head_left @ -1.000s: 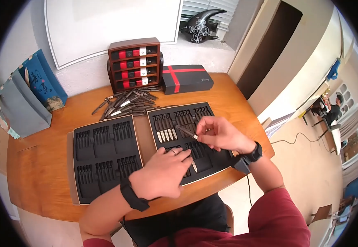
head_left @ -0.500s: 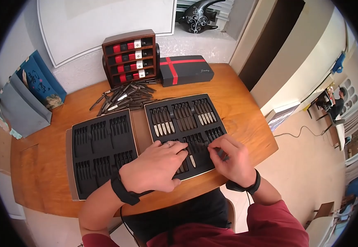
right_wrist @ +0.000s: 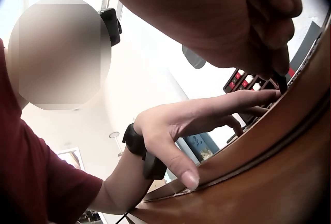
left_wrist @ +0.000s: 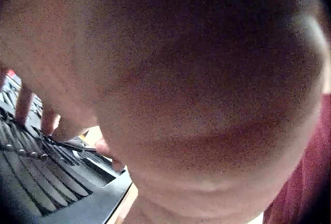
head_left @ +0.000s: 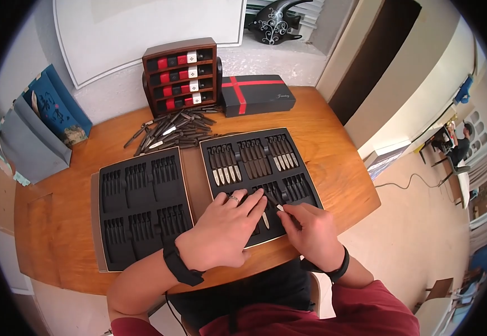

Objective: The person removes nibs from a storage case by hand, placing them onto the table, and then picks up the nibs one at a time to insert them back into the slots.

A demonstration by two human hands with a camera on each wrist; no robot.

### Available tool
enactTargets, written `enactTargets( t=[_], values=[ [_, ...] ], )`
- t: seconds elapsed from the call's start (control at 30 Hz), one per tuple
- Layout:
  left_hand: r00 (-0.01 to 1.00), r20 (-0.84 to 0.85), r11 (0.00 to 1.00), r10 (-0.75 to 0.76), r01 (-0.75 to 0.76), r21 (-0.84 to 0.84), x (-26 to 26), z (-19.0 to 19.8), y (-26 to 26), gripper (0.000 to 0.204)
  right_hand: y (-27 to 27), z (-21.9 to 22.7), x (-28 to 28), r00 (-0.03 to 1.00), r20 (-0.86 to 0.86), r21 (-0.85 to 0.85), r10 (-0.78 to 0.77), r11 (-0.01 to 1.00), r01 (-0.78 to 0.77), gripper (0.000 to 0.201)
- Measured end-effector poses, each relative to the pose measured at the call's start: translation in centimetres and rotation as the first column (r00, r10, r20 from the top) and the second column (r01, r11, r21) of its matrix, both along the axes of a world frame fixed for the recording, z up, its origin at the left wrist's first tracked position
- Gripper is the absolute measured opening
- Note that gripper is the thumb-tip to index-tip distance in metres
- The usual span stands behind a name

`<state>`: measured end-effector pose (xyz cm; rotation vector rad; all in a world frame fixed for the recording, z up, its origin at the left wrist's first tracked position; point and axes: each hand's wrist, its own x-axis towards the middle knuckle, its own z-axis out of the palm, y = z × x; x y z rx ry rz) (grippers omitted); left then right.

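My right hand (head_left: 315, 232) pinches a slim dark stick with a pale end (head_left: 280, 207) between thumb and fingers, low over the right black tray (head_left: 309, 203). Spread across the lower part of that tray is my left hand (head_left: 221, 227), fingers extended, its fingertips close to the held stick. Beside them a pale-tipped stick (head_left: 266, 220) lies in a lower slot. Upper compartments hold dark sticks, the outer two groups with pale ends showing. The left wrist view shows dark sticks (left_wrist: 49, 175) lying side by side; my palm fills most of it.
A second black slotted tray (head_left: 142, 207) lies to the left. Behind the trays is a heap of dark sticks (head_left: 173, 131), then a wooden display cabinet (head_left: 180, 75) and a black box with red ribbon (head_left: 260, 95). Paper bags (head_left: 36, 143) stand at the table's left.
My right hand has come down from the tray's upper middle to its lower right, still pinching a stick, and moved slightly left since the middle frame. My left hand stays over the tray.
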<state>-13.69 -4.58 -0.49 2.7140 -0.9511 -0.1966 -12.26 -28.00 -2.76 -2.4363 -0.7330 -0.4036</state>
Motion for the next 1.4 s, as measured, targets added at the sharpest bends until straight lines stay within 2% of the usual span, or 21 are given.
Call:
enactTargets(
  t=[0.13,0.33,0.4,0.5,0.6,0.8,0.93,1.0,1.13,1.2,1.4],
  values=[
    [1.0,0.018,1.0,0.004,-0.004,0.011,-0.2,-0.3,-0.2,0.099,0.9,-0.6,-0.1,0.997,0.063,-0.044,0.049,0.998,-0.047,0.012],
    [0.998,0.056,0.999,0.03,-0.032,0.033,-0.4,-0.5,-0.7,0.095,0.5,-1.2,0.1,0.979,0.123,-0.232,0.162,0.964,-0.131,0.02],
    [0.996,0.079,0.998,0.05,-0.052,0.023,-0.4,-0.6,-0.9,0.092,0.1,-1.2,0.1,0.959,0.149,-0.332,0.243,0.925,-0.183,0.03],
    [0.992,0.115,0.998,0.05,-0.054,0.028,-0.4,-0.8,-1.0,0.091,-0.1,-0.1,-1.0,0.96,0.087,-0.359,0.266,0.907,-0.219,0.041],
    [0.986,0.161,0.998,0.048,-0.055,0.039,-0.5,-1.0,-1.1,0.091,-0.4,0.5,-1.5,0.959,0.048,-0.335,0.279,0.909,-0.248,0.047],
    [0.985,0.17,0.997,0.037,-0.047,0.059,-0.8,-1.5,-1.3,0.088,-0.9,0.3,-0.8,0.947,-0.034,-0.252,0.32,0.914,-0.318,0.047],
    [0.979,0.205,0.997,0.017,-0.032,0.07,-1.5,-1.5,-0.6,0.086,-1.3,0.7,-0.2,0.936,-0.032,-0.261,0.35,0.901,-0.346,0.044],
    [0.997,0.076,0.994,0.004,-0.012,0.111,-2.3,-0.2,-0.1,0.085,-1.7,0.7,0.4,0.919,-0.09,-0.196,0.385,0.897,-0.395,0.041],
    [0.999,0.025,0.989,0.03,-0.034,0.147,-3.8,0.6,-0.9,0.081,-1.7,0.5,1.2,0.922,-0.084,-0.143,0.377,0.911,-0.386,0.038],
    [0.989,0.135,0.961,0.058,-0.092,0.262,-4.5,0.0,-2.0,0.078,-1.5,0.8,1.5,0.918,-0.089,-0.111,0.386,0.912,-0.394,0.034],
    [0.984,0.172,0.959,0.052,-0.097,0.265,-4.6,-0.5,-2.0,0.081,-0.7,1.7,2.4,0.903,-0.079,-0.139,0.422,0.892,-0.429,0.029]
  ],
)
